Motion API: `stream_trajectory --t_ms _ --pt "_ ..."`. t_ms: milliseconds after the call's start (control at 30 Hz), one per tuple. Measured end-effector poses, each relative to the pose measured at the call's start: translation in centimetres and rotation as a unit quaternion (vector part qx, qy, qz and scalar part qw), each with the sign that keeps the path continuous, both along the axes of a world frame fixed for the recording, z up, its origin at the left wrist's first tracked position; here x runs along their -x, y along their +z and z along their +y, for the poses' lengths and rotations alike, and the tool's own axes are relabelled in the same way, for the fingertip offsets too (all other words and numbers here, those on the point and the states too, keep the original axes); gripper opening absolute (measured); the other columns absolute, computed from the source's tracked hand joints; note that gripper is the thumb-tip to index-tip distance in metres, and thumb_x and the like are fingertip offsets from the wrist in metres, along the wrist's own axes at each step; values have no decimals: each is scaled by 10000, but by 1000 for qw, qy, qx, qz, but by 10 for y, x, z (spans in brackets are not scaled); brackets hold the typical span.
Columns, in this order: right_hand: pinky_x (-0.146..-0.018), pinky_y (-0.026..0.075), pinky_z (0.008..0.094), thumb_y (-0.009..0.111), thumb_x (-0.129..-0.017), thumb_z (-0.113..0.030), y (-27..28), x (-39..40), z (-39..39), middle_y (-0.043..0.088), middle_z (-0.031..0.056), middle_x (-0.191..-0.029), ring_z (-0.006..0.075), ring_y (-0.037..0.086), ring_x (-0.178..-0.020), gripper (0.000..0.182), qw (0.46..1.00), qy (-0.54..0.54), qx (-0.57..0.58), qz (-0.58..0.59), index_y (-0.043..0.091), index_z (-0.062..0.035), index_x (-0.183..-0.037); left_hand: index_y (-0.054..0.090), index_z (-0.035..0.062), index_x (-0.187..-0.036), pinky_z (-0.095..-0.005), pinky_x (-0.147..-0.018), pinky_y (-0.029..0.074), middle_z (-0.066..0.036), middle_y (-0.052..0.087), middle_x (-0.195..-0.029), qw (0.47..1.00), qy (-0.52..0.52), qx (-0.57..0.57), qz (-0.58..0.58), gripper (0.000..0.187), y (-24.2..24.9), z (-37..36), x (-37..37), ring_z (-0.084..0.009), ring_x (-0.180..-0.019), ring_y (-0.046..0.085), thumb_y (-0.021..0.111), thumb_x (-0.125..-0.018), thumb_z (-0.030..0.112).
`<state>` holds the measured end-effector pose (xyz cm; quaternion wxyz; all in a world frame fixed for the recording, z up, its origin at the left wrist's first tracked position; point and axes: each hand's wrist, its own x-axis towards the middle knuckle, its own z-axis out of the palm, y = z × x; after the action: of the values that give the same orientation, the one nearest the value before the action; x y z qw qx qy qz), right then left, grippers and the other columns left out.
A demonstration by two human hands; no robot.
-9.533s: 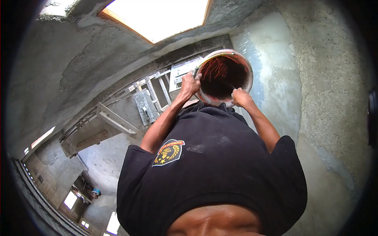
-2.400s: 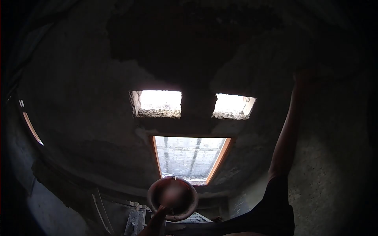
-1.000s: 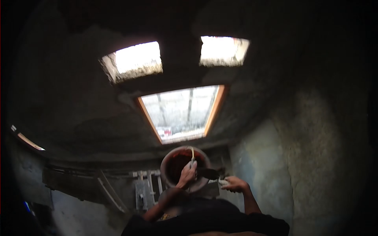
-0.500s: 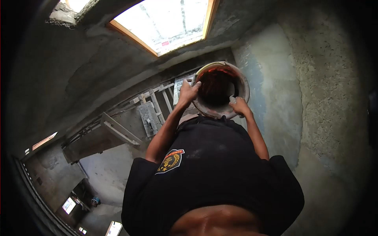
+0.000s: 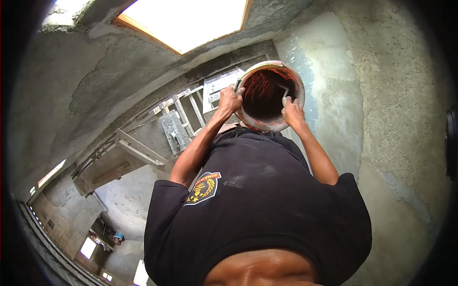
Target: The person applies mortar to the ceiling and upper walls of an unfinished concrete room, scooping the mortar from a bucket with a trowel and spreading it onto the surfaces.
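A round bucket (image 5: 297,76) with a worn, pale rim and reddish inner wall is tipped so its mouth faces me, in front of my waist. On its left side, my left hand (image 5: 231,100) grips the rim, thumb over the edge. My right hand (image 5: 293,110), at the bucket's right side, is closed round the handle of a trowel (image 5: 286,89). Only the trowel's bent metal neck shows clearly; its blade is lost in the dark inside. What lies at the bottom of the bucket is too dark to make out.
Wooden scaffold planks and frames (image 5: 183,114) stand to the left, with a plaster-smeared board (image 5: 174,131) on them. A wood-framed window opening (image 5: 191,24) is ahead. Rough cement wall (image 5: 386,95) rises on the right. The floor (image 5: 126,205) lies far below at left.
The trowel in my right hand has shifted up and slightly right, its bent neck now showing inside the bucket. My left hand keeps the rim. The view has brightened and shifted slightly.
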<state>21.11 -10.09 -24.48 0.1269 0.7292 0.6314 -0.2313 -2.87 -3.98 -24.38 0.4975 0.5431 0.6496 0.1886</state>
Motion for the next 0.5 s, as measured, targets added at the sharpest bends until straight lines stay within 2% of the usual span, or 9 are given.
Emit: stream_trajectory --t_ms 100,200,267,300,333,433,500 --pt "-723 458 512 573 -769 -145 -30 7 -15 510 301 -941 471 546 -835 396 998 -9 -35 53 397 -10 -1098 562 -79 -913 -421 -600 463 -299 581 -740 999 -17 -30 -1 280 -12 0 -1 -371 -723 621 599 -806 177" --pt "-768 459 486 584 -764 -171 -23 3 -29 530 295 -955 443 555 -883 394 996 -1 35 83 419 9 -1073 557 -94 -909 -421 -605 464 -293 585 -736 997 -14 -71 -9 297 -17 -4 4 -372 -716 620 602 -806 181" --pt "-808 446 474 599 -757 -188 -4 -1 -33 565 279 -951 419 553 -924 378 977 101 164 87 452 18 -1037 559 -92 -910 -420 -608 464 -291 587 -740 997 -9 -72 -17 294 -26 -5 4 -373 -718 620 603 -806 180" --pt "-808 446 474 599 -757 -188 3 -1 -35 565 279 -951 419 553 -924 378 977 98 168 87 452 18 -1037 560 -90 -910 -419 -612 464 -288 589 -743 997 -5 -73 -25 292 -27 -6 6 -373 -719 620 603 -806 179" --pt "-819 442 468 605 -754 -191 10 0 -34 574 269 -953 410 553 -935 371 977 101 176 71 463 18 -1026 583 -19 -953 -397 -605 446 -234 590 -722 998 -1 -65 -13 278 -28 -7 6 -289 -634 590 601 -812 219" --pt "-808 449 465 606 -753 -191 37 4 -18 580 262 -952 405 557 -932 359 978 80 184 60 478 11 -1021 584 -20 -949 -395 -596 447 -240 584 -721 999 4 -40 1 279 -21 -7 4 -294 -630 591 602 -812 221" --pt "-784 459 471 598 -754 -180 40 5 -13 580 267 -942 408 564 -916 335 995 20 92 40 493 1 -1015 585 -22 -945 -394 -590 446 -239 583 -715 998 5 -55 -2 279 -22 -8 5 -293 -617 584 602 -813 224"
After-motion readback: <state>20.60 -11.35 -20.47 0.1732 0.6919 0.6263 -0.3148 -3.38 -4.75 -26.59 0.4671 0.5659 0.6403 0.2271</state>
